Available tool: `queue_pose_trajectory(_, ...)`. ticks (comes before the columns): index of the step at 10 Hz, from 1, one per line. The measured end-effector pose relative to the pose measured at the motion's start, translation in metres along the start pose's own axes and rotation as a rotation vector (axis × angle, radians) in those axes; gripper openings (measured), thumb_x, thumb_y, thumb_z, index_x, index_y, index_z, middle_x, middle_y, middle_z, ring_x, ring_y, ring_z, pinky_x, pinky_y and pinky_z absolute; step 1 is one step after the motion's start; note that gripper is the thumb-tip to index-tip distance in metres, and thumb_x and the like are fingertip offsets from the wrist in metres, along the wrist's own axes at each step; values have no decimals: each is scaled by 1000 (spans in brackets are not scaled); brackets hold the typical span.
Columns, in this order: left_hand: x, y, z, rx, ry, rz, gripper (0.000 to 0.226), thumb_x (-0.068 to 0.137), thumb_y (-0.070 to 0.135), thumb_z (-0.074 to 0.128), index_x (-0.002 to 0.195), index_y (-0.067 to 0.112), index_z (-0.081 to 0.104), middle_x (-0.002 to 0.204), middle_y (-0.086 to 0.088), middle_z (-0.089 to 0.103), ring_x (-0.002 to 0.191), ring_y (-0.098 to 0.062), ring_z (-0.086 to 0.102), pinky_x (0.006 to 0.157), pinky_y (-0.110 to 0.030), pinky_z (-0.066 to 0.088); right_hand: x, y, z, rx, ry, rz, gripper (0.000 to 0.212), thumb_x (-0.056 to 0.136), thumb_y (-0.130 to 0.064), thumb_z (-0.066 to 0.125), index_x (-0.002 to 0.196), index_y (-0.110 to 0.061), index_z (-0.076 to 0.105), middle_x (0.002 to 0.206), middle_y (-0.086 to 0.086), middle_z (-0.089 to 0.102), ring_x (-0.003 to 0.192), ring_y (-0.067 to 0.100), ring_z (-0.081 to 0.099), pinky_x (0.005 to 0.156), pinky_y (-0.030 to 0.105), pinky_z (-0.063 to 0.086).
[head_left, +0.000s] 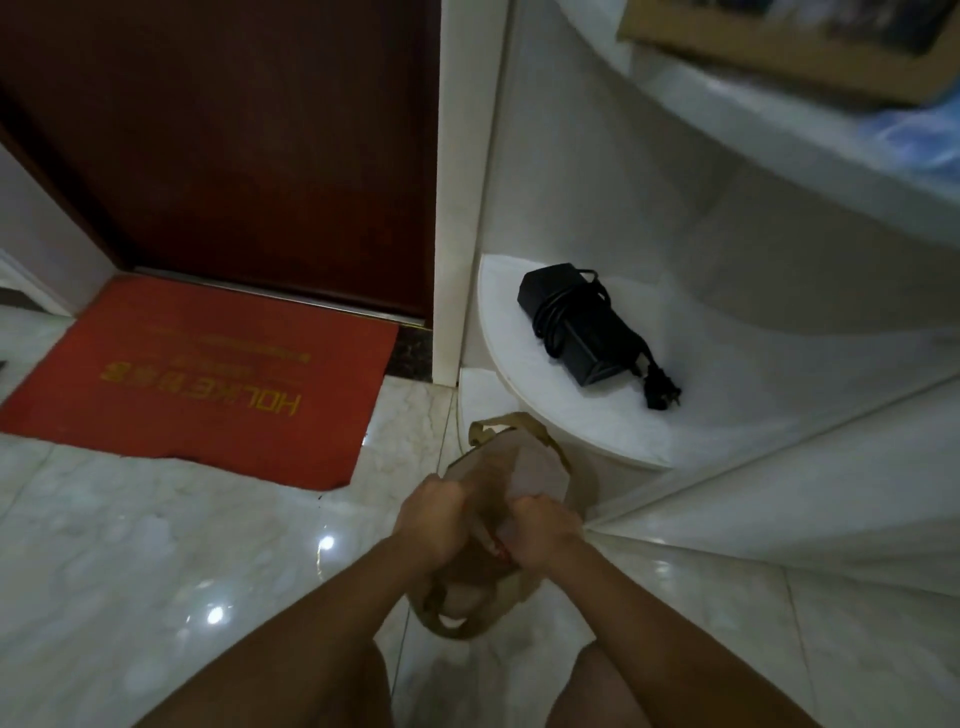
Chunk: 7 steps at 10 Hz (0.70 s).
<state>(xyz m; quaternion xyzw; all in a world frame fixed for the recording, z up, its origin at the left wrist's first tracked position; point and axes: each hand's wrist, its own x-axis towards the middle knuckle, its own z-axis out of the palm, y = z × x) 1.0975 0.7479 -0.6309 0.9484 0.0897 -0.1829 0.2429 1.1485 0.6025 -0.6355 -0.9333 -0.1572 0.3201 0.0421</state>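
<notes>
Here, left hand, right hand, one bag

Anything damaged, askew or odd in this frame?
The red doormat before the door has a ragged, notched near edge, as if torn. The brown paper bag gripped by the left hand and right hand shows no damage.

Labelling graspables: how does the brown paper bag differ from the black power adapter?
The brown paper bag is tan and crumpled, gripped by the left hand and right hand; the black power adapter is boxy and untouched. The bag is below the white curved shelf; the adapter lies on it, cord wrapped round.
</notes>
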Motion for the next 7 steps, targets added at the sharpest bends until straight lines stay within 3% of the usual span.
queue_pose_trajectory(2,-51,44,-95,77,-209,-52,29,88,25,65,114,12,65,111,-9,72,98,-26,69,87,-35,53,-64,-23,-81,25,-143,36,38,90,-36,64,120,-13,62,123,12,65,114,30,62,101,42,52)
queue_pose_trajectory(3,-77,71,-149,158,-262,-59,36,86,24,68,121,15,63,121,-6,68,108,-26,65,97,-38,51,-106,-34,-131,-4,-179,49,41,93,-29,63,128,-9,58,130,13,61,119,32,58,104,44,49)
queue_pose_trajectory(4,-107,101,-204,153,-237,-57,36,87,23,68,122,14,63,125,-7,67,109,-26,65,95,-38,54,-156,-45,-186,-10,-187,38,42,92,-27,63,128,-8,58,130,13,60,118,31,58,102,41,50)
queue_pose_trajectory(5,-143,134,-262,143,-175,-43,35,90,24,66,124,15,63,128,-6,66,113,-26,64,98,-39,52,-209,-59,-242,-21,-194,20,44,88,-27,67,128,-10,60,127,12,64,113,30,62,92,37,55)
queue_pose_trajectory(6,-182,163,-311,73,-141,-27,37,89,25,68,125,17,64,130,-5,65,113,-26,64,97,-40,53,-268,-71,-299,14,-168,-11,35,89,-24,63,120,-8,60,115,12,67,95,27,65,69,31,47)
queue_pose_trajectory(7,-221,186,-359,53,-167,-1,40,87,30,70,126,22,62,132,-2,62,111,-22,63,94,-39,54,-321,-78,-345,43,-99,-30,14,88,-28,59,86,-15,61,82,4,60,78,24,56,56,27,39)
